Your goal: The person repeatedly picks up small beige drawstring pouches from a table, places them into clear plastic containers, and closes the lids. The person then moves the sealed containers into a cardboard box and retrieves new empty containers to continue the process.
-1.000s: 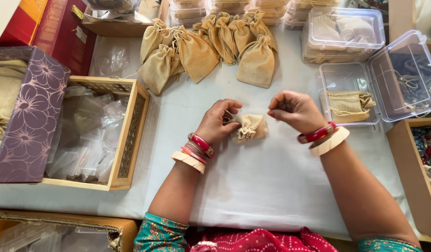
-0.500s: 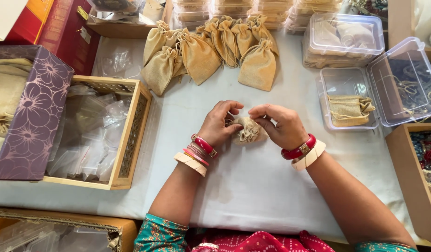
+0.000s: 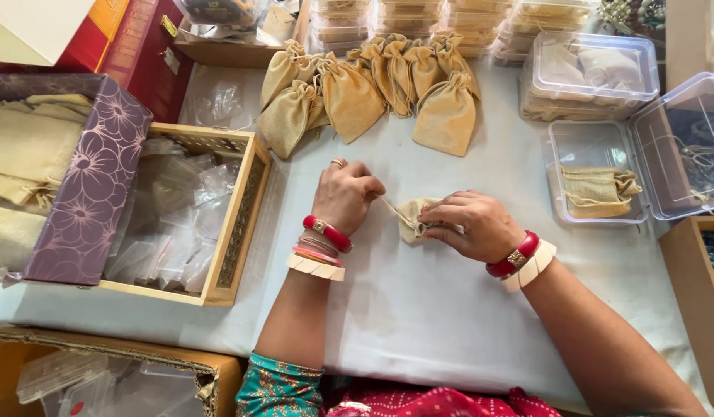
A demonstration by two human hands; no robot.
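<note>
A small gold drawstring pouch (image 3: 416,218) lies gathered at its mouth on the white table cloth (image 3: 419,309), near the middle of the work surface. The right hand (image 3: 474,225) rests on it with the fingers curled, pinning the pouch's body against the cloth and pinching the fabric near its neck. The left hand (image 3: 344,193) is closed in a loose fist just to the pouch's left, pinching the thin drawstring (image 3: 393,210), which runs taut between the fist and the pouch mouth. Both wrists carry red and cream bangles. Farther up the table, a cluster of filled gold pouches (image 3: 365,85) lies fanned out, their tied tops pointing away from the person. To the right of the hands sits an open clear plastic box (image 3: 596,139) holding a flat folded gold pouch (image 3: 599,190), its hinged lid (image 3: 685,147) tipped open to the right; a closed clear box (image 3: 589,66) stands behind it. To the left of the hands is a wooden tray with latticed sides (image 3: 245,224) filled with small clear plastic bags, and beside that a purple box with a flower pattern (image 3: 90,193) holding pale cloth. A red box (image 3: 133,38) lies at the top left corner.
</note>
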